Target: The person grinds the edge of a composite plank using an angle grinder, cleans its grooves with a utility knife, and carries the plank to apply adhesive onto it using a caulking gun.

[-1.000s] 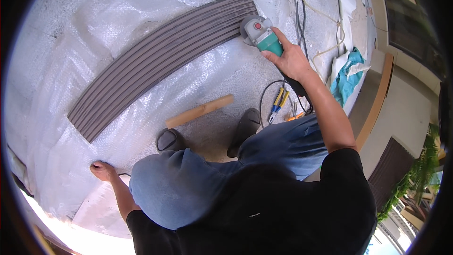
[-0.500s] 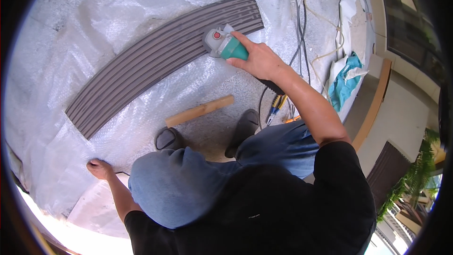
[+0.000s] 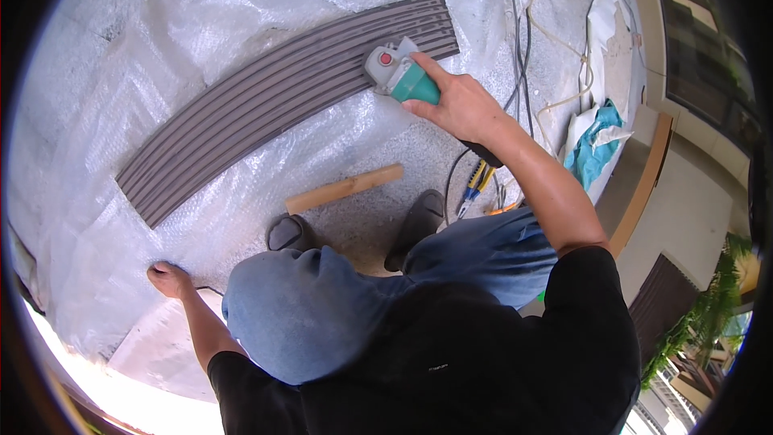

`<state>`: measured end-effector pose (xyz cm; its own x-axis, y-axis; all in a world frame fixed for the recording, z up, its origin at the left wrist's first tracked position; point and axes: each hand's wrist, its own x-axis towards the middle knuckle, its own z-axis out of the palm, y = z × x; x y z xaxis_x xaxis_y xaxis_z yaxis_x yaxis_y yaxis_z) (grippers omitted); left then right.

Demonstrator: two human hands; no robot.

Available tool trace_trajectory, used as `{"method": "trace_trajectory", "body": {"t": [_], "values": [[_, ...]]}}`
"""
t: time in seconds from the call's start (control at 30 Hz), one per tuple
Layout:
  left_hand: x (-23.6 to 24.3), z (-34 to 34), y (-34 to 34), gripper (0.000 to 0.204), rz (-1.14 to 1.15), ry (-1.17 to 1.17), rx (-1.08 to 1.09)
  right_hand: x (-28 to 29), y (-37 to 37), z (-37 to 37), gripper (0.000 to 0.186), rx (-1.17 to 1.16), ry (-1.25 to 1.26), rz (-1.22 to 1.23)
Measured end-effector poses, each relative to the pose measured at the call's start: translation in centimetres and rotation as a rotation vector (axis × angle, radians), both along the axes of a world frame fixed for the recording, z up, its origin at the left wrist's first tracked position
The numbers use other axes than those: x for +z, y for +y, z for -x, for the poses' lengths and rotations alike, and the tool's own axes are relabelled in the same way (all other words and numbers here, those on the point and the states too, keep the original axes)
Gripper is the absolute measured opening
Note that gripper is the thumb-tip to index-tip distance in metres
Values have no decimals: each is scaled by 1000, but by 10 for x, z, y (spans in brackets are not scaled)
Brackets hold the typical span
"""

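My right hand (image 3: 455, 105) grips a green and grey angle grinder (image 3: 411, 80) with a red button, which is over the right part of a long, dark grey-brown ribbed panel (image 3: 258, 97). The panel lies on crumpled bubble wrap (image 3: 121, 72). My left hand (image 3: 167, 280) is down at the lower left, fingers curled, resting at the plastic beside a dark cord (image 3: 211, 288); what is in the fingers I cannot make out.
A wooden strip (image 3: 342, 189) lies before my feet. Yellow and blue pliers (image 3: 477, 185) lie beside my right foot. Black cables (image 3: 527, 56), a cream cord (image 3: 551, 36) and a teal sheet (image 3: 596, 137) are at right, near a tan board (image 3: 644, 181) and wall.
The grinder in my right hand has moved left from near the panel's right end, then slightly back to the right. My left hand has shifted slightly up and left.
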<state>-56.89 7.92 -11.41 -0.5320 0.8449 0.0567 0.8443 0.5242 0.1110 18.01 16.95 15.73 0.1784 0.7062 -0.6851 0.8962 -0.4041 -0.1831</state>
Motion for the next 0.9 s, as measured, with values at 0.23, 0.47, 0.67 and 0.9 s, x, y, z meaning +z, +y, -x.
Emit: {"method": "trace_trajectory", "body": {"t": [0.23,0.47,0.67,0.9], "values": [[2,11,-2,51,29,2,5,-23,22,53,87,96,157,76],[1,3,1,51,30,-8,3,-32,-11,-84,93,-107,-106,-39],[0,6,-5,51,12,-9,-9,-31,-9,-147,94,-172,-319,-57],[1,4,-1,51,7,6,-20,-2,12,-5,85,24,-57,-55]]}}
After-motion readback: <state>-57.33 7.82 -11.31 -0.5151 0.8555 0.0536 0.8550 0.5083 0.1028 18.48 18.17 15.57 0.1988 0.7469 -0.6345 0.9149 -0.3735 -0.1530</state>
